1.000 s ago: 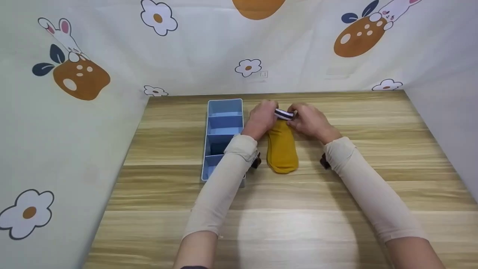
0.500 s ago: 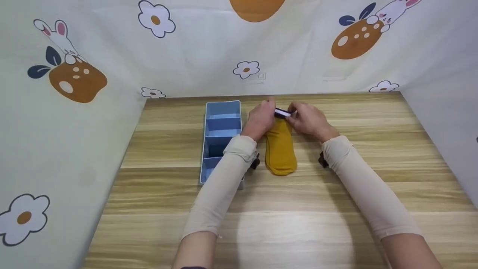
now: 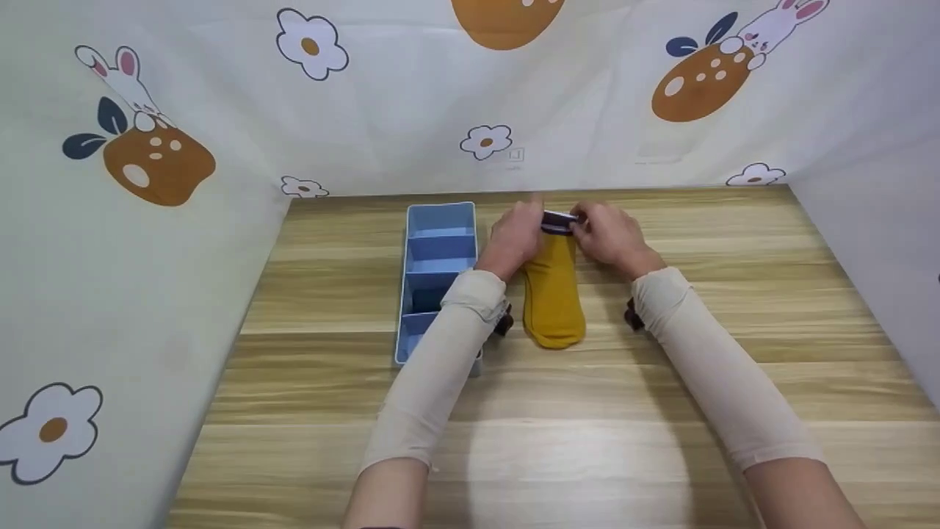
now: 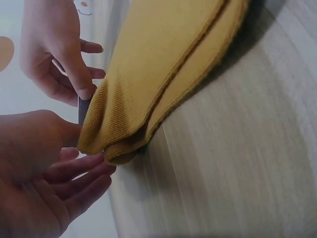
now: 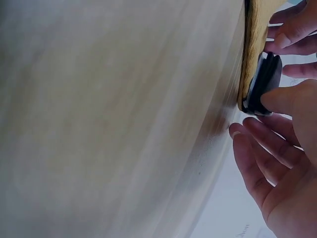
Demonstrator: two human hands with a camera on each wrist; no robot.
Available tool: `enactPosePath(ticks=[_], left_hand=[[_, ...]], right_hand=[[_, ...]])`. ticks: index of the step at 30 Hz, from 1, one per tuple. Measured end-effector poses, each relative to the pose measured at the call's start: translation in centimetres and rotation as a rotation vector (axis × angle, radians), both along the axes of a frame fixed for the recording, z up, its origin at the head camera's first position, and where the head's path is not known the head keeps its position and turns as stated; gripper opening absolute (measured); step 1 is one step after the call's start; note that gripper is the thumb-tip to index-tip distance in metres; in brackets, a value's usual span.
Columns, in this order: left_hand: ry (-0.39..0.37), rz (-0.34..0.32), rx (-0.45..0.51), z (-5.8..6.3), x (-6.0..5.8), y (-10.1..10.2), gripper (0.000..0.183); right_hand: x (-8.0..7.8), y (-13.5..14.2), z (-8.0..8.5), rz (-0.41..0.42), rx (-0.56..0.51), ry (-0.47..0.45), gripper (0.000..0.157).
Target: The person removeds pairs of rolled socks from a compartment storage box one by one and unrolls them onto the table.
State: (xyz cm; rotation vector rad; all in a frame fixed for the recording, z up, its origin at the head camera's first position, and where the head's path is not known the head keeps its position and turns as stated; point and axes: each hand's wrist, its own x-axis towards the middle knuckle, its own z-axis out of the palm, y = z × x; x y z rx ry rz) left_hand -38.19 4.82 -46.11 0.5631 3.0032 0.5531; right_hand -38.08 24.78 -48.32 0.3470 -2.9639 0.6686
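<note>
A pair of yellow socks (image 3: 554, 301) lies flat on the table, toes toward me, one layer on the other. Across its far, cuff end runs a dark band (image 3: 558, 222) with a pale edge. My left hand (image 3: 518, 231) pinches the left side of that end; in the left wrist view its thumb lies at the cuff, the other fingers under it. My right hand (image 3: 613, 235) pinches the right end of the band, its thumb on the dark face (image 5: 265, 82) in the right wrist view. Its remaining fingers are spread loosely below.
Left of the socks stands a blue divided box (image 3: 405, 294), its near end partly covered by my left sleeve (image 3: 433, 382). Something dark (image 3: 428, 300) shows in one compartment. A patterned white sheet (image 3: 396, 110) hangs behind the wood-grain table (image 3: 308, 382).
The band at the cuff has been turned: white and dark stripes faced up before, now mostly a dark face with a thin pale edge. Both hands stay nearly in place.
</note>
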Motion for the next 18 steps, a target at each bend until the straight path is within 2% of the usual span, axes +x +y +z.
enactPosePath(ticks=[8,14,18], left_hand=[[0.006,-0.028,0.015,0.0,-0.5,0.0,0.031],[-0.004,-0.029,0.018,0.3,-0.7,0.0,0.031],[-0.065,-0.049,-0.016,0.4,-0.7,-0.1,0.03]], right_hand=[[-0.2,0.0,-0.2,-0.01,-0.046,0.036,0.04],[-0.6,-0.5,0.0,-0.065,-0.039,0.037,0.022],[-1.1,-0.5,0.0,-0.076,-0.034,0.011,0.02]])
